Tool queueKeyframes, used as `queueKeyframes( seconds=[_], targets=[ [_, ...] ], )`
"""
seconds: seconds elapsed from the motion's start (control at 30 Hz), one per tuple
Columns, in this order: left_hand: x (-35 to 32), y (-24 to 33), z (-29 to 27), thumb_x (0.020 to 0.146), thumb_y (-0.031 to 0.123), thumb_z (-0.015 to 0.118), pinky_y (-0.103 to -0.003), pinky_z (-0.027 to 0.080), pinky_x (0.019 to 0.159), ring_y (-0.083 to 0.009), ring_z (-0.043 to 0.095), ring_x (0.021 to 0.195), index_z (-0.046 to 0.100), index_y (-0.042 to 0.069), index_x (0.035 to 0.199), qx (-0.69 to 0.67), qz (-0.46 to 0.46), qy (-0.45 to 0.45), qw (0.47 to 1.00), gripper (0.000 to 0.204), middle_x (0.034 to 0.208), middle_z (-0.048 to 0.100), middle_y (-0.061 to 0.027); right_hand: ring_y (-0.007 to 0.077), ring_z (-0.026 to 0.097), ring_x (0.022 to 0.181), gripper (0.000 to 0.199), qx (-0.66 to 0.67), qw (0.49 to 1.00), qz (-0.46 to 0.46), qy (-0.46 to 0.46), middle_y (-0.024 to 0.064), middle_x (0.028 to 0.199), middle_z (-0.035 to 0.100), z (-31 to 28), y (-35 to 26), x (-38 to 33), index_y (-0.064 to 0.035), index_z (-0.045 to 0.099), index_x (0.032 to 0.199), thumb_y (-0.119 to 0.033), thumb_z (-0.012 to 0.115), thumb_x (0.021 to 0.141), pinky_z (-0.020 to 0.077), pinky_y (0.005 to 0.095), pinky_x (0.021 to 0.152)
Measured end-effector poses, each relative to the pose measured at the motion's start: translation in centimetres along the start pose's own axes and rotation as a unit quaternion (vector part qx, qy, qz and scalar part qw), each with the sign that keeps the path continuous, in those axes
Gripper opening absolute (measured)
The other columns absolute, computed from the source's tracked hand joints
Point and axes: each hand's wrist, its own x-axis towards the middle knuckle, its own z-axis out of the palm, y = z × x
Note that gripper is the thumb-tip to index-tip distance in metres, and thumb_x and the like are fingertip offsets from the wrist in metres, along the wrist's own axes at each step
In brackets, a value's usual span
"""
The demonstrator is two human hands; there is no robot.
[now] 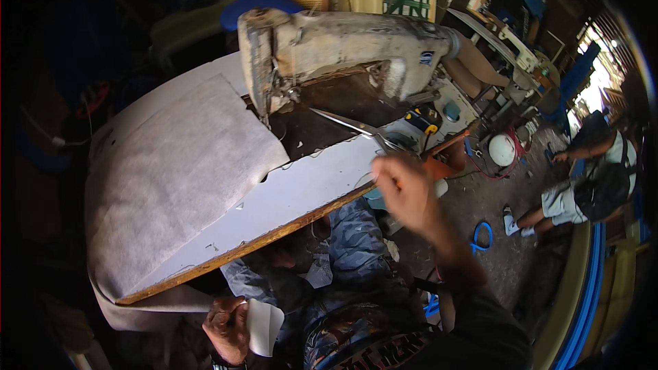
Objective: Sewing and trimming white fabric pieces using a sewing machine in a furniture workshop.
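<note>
Scissors: a pair of metal scissors (353,125) lies over the dark bed of the desk, blades long, slim and bright, tips pointing up-left toward the needle end of the sewing machine; the handles sit at the desk's right edge, just above the right hand.
Right hand: the right hand (404,188) is raised at the desk's right edge, blurred, its grip curled and pinching what looks like a thin thread; whether it touches the scissor handles cannot be told.
Left hand: the left hand (227,325) is low, near the lap, below the desk's front edge; its grip is closed on a small piece of white fabric (264,327) that curls outward to the right.
Fabric sheet: a large pale grey-white sheet of fabric (171,178) with a fuzzy, felt-like face covers the left half of the desk and hangs over its left side.
Desk: the desk (301,188) has a white top and a raw wooden front edge that runs diagonally from lower left to upper right.
Sewing machine: a worn, off-white industrial sewing machine (343,44) stands at the back of the desk, paint chipped and stained.
Label: a small blue rectangular label (426,57) sits on the machine's right end.
Other person: a person (589,178) in pale shorts crouches on the floor at far right, well apart.
</note>
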Motion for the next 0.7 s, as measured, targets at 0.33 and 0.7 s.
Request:
queueKeyframes(
  seconds=[0.33,0.7],
  targets=[
    [3.2,2.9,3.0,0.1,0.008,0.066,-0.033,0.054,0.071,-0.0199,0.064,0.075,0.072,-0.003,0.103,-0.115,0.01,-0.156,0.981,0.013,0.089,0.072,-0.0108,0.0356,0.072,0.094,0.031,-0.281,0.941,-0.008,-0.189,0.0227,0.099,0.069,-1.3,8.7,1.8,0.0055,0.061,0.113,-0.005,0.061,0.083,0.0582,0.0506,0.08],
    [7.0,4.1,5.3,0.1,0.01,0.071,-0.032,0.055,0.08,-0.0165,0.067,0.086,0.076,-0.002,0.105,-0.183,-0.038,-0.207,0.96,0.013,0.093,0.075,-0.0074,0.0402,0.069,0.081,0.027,-0.068,0.953,0.142,-0.259,0.0213,0.085,0.068,-5.8,9.4,-4.6,0.0023,0.062,0.101,-0.014,0.073,0.082,0.0528,0.0504,0.074]
  ],
)
